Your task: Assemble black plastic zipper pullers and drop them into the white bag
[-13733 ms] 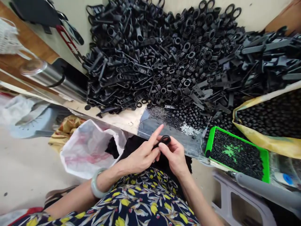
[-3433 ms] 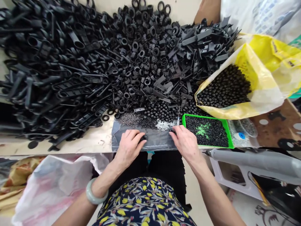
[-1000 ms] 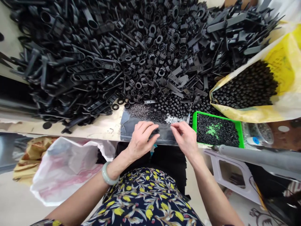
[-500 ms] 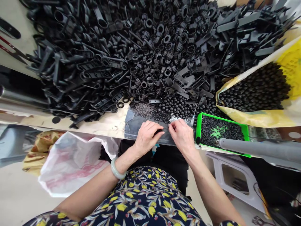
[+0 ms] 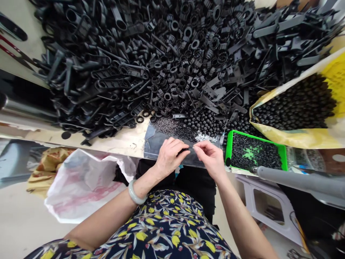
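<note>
Left fingers [image 5: 178, 146] hold a black part [image 5: 184, 150]; the right fingers [image 5: 201, 144] pinch just to its right, a narrow gap between.
The left thumb and forefinger close round the black part, hiding most of it, so its long axis cannot be told. The right fingertips press together on what looks like a pale pin [image 5: 193, 146], too small to read which way it points. The gap from pale pin to black part seems the relation to watch, running straight leftward from the right fingertips. Under both sets of fingers is a dark mat [image 5: 154, 145]. White pins [image 5: 207, 137] lie just beyond the right fingers, nearer them than the left; black beads [image 5: 203, 121] lie farther beyond, and a green tray [image 5: 230, 145] to their right.
</note>
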{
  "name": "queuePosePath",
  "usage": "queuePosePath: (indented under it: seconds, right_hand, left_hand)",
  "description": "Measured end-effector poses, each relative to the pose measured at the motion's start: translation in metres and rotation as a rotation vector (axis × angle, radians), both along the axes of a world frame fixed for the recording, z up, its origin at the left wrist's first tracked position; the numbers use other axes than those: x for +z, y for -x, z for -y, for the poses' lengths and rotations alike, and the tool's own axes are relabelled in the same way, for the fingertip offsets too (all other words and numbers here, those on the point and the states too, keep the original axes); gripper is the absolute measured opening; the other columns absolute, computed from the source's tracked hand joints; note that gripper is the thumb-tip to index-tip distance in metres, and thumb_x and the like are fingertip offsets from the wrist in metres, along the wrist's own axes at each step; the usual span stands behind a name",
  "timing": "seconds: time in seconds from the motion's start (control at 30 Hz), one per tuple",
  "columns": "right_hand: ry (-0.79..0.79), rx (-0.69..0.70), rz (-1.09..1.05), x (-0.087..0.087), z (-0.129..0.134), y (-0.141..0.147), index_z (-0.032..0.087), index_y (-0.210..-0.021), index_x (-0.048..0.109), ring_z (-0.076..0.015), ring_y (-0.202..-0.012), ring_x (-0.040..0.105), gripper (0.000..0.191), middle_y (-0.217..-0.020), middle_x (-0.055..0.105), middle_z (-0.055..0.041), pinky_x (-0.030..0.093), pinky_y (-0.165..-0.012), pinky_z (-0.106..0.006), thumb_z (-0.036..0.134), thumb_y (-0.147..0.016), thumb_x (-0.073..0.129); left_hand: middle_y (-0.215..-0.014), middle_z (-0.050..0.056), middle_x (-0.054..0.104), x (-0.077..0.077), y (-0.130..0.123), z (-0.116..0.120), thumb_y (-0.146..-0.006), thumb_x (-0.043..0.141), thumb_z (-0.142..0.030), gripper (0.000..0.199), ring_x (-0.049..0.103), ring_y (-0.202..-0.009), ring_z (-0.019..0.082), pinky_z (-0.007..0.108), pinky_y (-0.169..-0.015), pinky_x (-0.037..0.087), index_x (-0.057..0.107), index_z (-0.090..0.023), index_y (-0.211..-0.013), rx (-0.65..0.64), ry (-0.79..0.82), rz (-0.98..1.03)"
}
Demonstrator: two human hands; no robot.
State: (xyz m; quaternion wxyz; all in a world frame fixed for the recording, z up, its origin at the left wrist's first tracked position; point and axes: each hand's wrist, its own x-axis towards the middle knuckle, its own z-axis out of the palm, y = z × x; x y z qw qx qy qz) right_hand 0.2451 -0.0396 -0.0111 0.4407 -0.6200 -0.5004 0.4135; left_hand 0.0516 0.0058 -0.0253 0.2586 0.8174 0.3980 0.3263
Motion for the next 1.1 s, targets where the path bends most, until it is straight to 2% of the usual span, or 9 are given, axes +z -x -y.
queuePosePath:
  seconds: [0.13,0.47,0.57,0.73,0.83,0.9,0.97,1.03,1.1]
  right_hand:
    - [0.046,0.016,-0.134,-0.007,0.002,0.013,0.021,-0.092,0.074,-0.0112,-0.061,0.055,0.025,-0.081,0.069,-0.0006,0.048,-0.055,-0.025,0.046,-0.093,0.073]
    - [-0.136,0.022,0.232,0.001,0.005,0.021,0.024,-0.091,0.075,-0.0157,-0.071,0.062,0.019,-0.087,0.072,-0.0024,0.053,-0.065,-0.031,0.039,-0.099,0.066]
    - [-0.124,-0.027,0.223,0.004,0.009,0.024,0.024,-0.097,0.076,-0.0162,-0.071,0.064,0.018,-0.090,0.072,-0.0036,0.055,-0.064,-0.031,0.040,-0.098,0.068]
    - [-0.186,-0.088,0.304,0.023,0.068,0.010,0.028,-0.108,0.077,-0.0169,-0.065,0.063,0.015,-0.077,0.068,-0.0014,0.055,-0.064,-0.034,0.026,-0.100,0.065]
    - [-0.345,-0.347,0.422,0.031,0.117,-0.020,0.026,-0.094,0.076,-0.0193,-0.066,0.062,0.005,-0.078,0.069,-0.0037,0.050,-0.060,-0.036,0.023,-0.094,0.071]
    - [-0.451,-0.673,0.400,0.031,0.134,-0.048,0.023,-0.080,0.066,-0.0182,-0.062,0.056,0.016,-0.071,0.061,-0.0011,0.049,-0.060,-0.037,0.032,-0.093,0.071]
    - [-0.594,-0.847,0.290,0.030,0.133,-0.074,0.025,-0.093,0.061,-0.0187,-0.068,0.059,0.029,-0.079,0.061,0.0025,0.055,-0.069,-0.040,0.043,-0.081,0.080]
    - [-0.559,-0.748,0.143,0.033,0.118,-0.092,0.029,-0.119,0.056,-0.0240,-0.094,0.068,0.065,-0.108,0.067,-0.0005,0.059,-0.086,-0.048,0.053,-0.068,0.088]
    - [-0.479,-0.574,0.033,0.041,0.096,-0.099,0.030,-0.136,0.050,-0.0264,-0.102,0.071,0.082,-0.121,0.067,-0.0054,0.060,-0.091,-0.052,0.056,-0.069,0.088]
  left_hand:
    - [-0.097,0.004,0.077,0.001,-0.001,0.000,-0.103,0.065,-0.033,0.016,0.062,-0.088,0.020,0.037,-0.080,0.044,0.073,-0.020,-0.101,0.002,0.025,0.013]
    - [-0.095,0.003,0.077,0.004,-0.001,0.001,-0.101,0.066,-0.028,0.011,0.063,-0.089,0.020,0.037,-0.081,0.044,0.075,-0.021,-0.101,0.007,0.044,0.033]
    - [-0.095,0.003,0.077,0.004,-0.001,0.001,-0.101,0.066,-0.028,0.012,0.063,-0.089,0.020,0.037,-0.080,0.044,0.075,-0.022,-0.101,0.012,0.045,0.039]
    - [-0.095,0.003,0.079,0.002,-0.002,0.001,-0.098,0.071,-0.030,0.011,0.064,-0.088,0.020,0.037,-0.080,0.044,0.077,-0.021,-0.101,0.023,0.020,0.054]
    - [-0.094,0.003,0.079,0.000,-0.003,0.001,-0.097,0.073,-0.027,0.008,0.063,-0.087,0.019,0.036,-0.079,0.043,0.077,-0.021,-0.098,0.031,0.004,0.077]
    - [-0.094,0.003,0.079,0.000,-0.003,0.001,-0.097,0.072,-0.027,0.008,0.063,-0.086,0.019,0.036,-0.079,0.043,0.077,-0.021,-0.097,0.033,0.010,0.084]
    - [-0.095,0.002,0.079,0.000,-0.003,0.002,-0.097,0.072,-0.027,0.008,0.063,-0.086,0.019,0.036,-0.079,0.042,0.077,-0.021,-0.096,0.039,0.015,0.084]
    - [-0.094,0.002,0.079,0.000,-0.003,0.002,-0.097,0.073,-0.027,0.008,0.063,-0.086,0.019,0.036,-0.079,0.041,0.075,-0.021,-0.094,0.046,0.005,0.086]
    - [-0.095,0.002,0.079,0.000,-0.003,0.002,-0.097,0.073,-0.028,0.009,0.063,-0.087,0.019,0.036,-0.079,0.041,0.074,-0.021,-0.093,0.049,-0.001,0.085]
